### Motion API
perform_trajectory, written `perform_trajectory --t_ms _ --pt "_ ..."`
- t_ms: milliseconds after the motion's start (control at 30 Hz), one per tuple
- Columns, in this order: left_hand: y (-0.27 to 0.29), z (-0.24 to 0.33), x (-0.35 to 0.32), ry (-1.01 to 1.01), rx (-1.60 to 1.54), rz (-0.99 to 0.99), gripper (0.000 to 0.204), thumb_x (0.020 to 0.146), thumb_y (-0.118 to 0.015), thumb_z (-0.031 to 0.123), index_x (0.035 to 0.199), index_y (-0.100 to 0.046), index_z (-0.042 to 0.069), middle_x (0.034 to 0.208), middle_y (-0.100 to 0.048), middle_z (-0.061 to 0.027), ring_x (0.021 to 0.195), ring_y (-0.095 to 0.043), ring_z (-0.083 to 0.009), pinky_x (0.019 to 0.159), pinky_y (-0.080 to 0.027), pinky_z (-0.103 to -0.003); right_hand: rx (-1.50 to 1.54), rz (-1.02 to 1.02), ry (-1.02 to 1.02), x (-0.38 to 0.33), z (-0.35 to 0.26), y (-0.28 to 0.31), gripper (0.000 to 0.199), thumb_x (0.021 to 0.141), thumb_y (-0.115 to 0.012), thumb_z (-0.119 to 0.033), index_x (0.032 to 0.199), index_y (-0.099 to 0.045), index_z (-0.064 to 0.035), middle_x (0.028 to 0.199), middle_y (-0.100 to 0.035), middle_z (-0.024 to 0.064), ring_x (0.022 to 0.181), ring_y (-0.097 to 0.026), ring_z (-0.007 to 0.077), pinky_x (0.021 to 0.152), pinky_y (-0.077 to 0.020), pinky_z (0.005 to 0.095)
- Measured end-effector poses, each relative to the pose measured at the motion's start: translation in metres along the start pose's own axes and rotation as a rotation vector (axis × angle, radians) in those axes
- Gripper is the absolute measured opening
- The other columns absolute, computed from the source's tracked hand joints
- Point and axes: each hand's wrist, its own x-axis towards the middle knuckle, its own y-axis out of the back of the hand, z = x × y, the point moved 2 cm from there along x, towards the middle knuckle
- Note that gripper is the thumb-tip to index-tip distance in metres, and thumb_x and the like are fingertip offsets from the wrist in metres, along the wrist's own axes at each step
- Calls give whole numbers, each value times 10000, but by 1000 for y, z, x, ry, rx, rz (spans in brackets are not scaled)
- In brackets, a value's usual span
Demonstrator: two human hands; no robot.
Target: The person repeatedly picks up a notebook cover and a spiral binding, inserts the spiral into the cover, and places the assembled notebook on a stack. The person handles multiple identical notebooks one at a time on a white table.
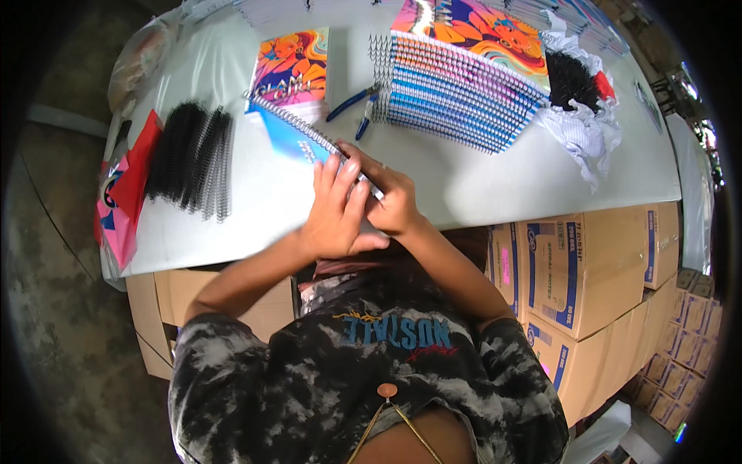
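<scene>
Hands meet at the frame's centre over a blue spiral notebook lying on the white desk. The left hand lies curled over the near end of the wire spine, fingers bent around it; the right hand pinches the same end from the other side. Blue-handled pliers lie just beyond. Bound notebooks are fanned in a stack at upper centre. Black wire coils rest at left. Cardboard cartons stand stacked at lower right, closed, so their contents are hidden.
</scene>
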Motion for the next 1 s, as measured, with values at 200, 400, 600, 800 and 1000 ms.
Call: perform_trajectory --t_ms 200,400,600,800,1000 --pt "94 27 72 348 -313 39 585 902 -449 225 1328 -255 -125 1352 -263 -356 1270 -295 -454 1033 -274 -437 13 -180 270 43 -61 -1 887 801 -587 -314 1425 0 -84 1478 20 203 1328 31 481 1072 -41 548" --pt "119 -14 63 907 -560 272 184 873 -567 92 975 -626 -49 880 -656 -96 789 -592 -115 732 -478 -239 -109 -266 -132 84 -68 19 228 849 -572 -223 974 -616 -38 677 -614 88 662 -603 244 772 -449 361" --pt "99 -41 63 994 -1062 165 151 819 -620 7 967 -632 -20 903 -643 -47 801 -577 -75 730 -485 -226 428 -111 -548 74 -33 12 155 694 -722 9 797 -608 28 728 -655 78 688 -607 87 622 -492 237" --pt "98 -64 66 858 -1166 39 138 740 -560 -97 831 -573 5 799 -603 -12 728 -547 -49 667 -466 -212 320 -49 -526 74 -40 3 211 630 -735 60 750 -567 15 727 -627 69 668 -599 102 616 -489 245" --pt "96 -69 75 813 -1086 -32 167 685 -555 -110 760 -543 39 751 -523 33 698 -498 -28 639 -428 -198 161 -7 -435 72 -51 1 233 630 -716 74 769 -533 35 747 -588 85 659 -600 146 619 -492 266"
